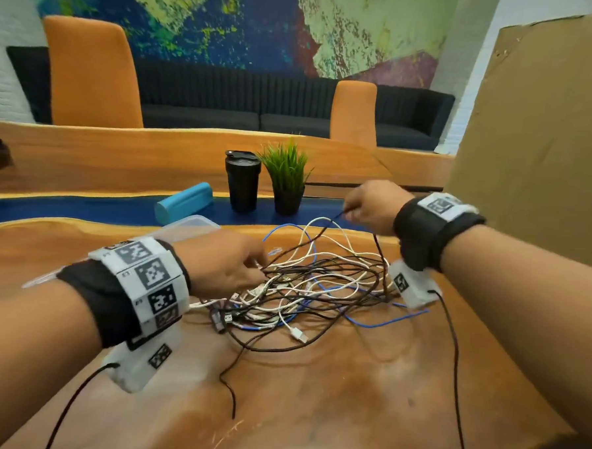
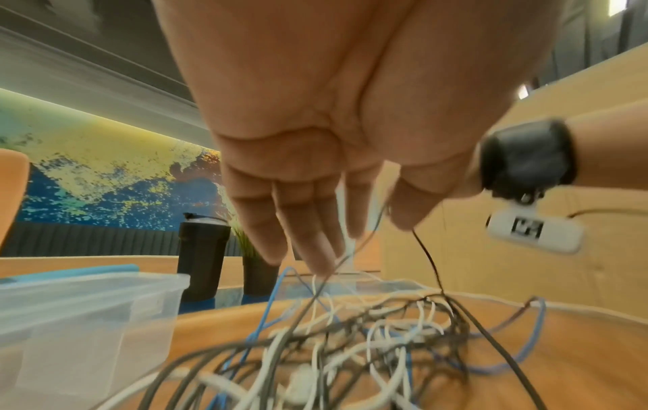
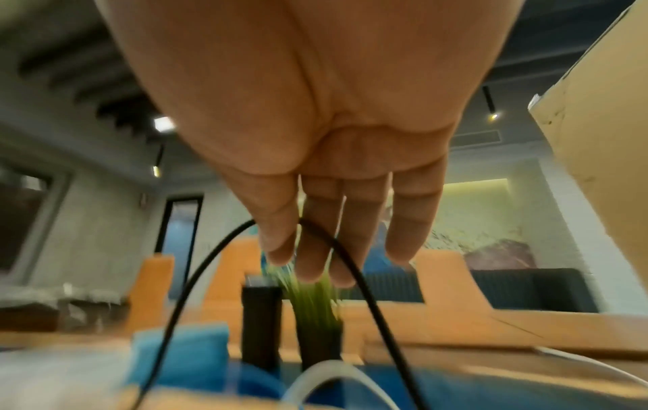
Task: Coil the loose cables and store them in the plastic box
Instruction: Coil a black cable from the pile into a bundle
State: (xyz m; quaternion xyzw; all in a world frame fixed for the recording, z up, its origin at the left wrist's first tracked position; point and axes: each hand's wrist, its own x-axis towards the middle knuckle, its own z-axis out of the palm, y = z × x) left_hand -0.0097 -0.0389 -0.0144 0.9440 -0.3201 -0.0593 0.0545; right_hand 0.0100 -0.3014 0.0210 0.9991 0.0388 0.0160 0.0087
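Orange wood table (image 1: 348, 381) with a blue inlay strip, bearing a black tumbler (image 1: 242, 182), potted grass plant (image 1: 288, 176), and teal cylinder (image 1: 183, 201); orange chairs (image 1: 89, 76), a dark sofa (image 1: 293, 111), a painted mural and a cardboard sheet (image 1: 546, 127) stand around it. The tangle of cables (image 1: 319, 284) lies loose mid-table, right hand (image 1: 374, 206) raised, pinching a black cable (image 3: 196, 277) between thumb and fingers, left hand (image 1: 224, 265) with fingers extended into the pile's left edge, though whether it pinches a strand is unclear. The clear plastic box (image 2: 80, 333) sits just left of the pile, mostly hidden behind the left wrist in the head view, and the right-wrist view is motion-blurred.
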